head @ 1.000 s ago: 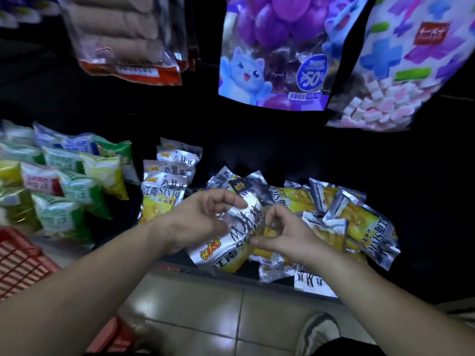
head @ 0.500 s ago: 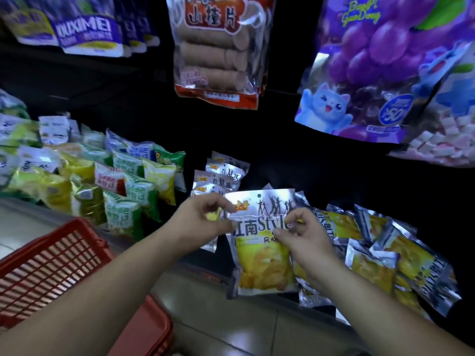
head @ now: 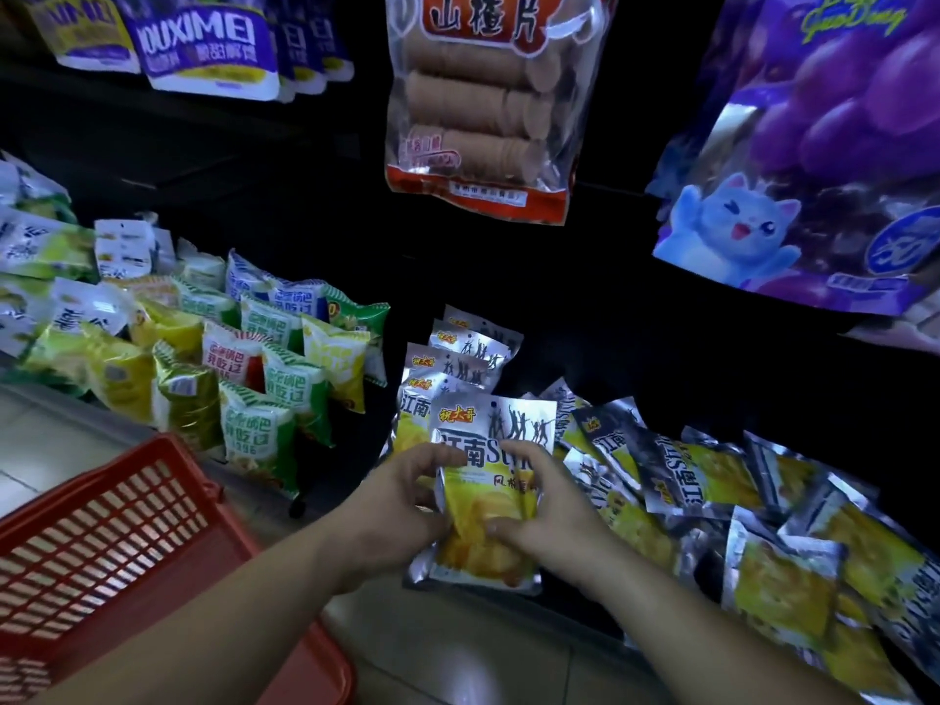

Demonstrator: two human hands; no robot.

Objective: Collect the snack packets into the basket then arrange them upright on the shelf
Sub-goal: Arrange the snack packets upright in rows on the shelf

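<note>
A silver and yellow snack packet point(head: 491, 501) stands upright at the front of the dark shelf, held by both hands. My left hand point(head: 402, 506) grips its left edge and my right hand point(head: 544, 506) grips its right edge. Behind it a row of the same packets point(head: 468, 353) stands upright, one behind the other. To the right, several more silver and yellow packets point(head: 712, 496) lie jumbled in a heap on the shelf. The red plastic basket point(head: 101, 547) sits low at the left, under my left forearm.
Green, yellow and red packets point(head: 264, 379) stand in rows on the shelf to the left. Big bags hang above: a brown wafer bag point(head: 483, 104), a purple grape bag point(head: 824, 160), purple-labelled bags point(head: 203, 43). Tiled floor point(head: 458, 653) lies below the shelf edge.
The packet was turned from lying tilted to upright, then lowered toward the shelf in front of the standing row. My hands slid down from its top corners to its sides. The view tilted up and left.
</note>
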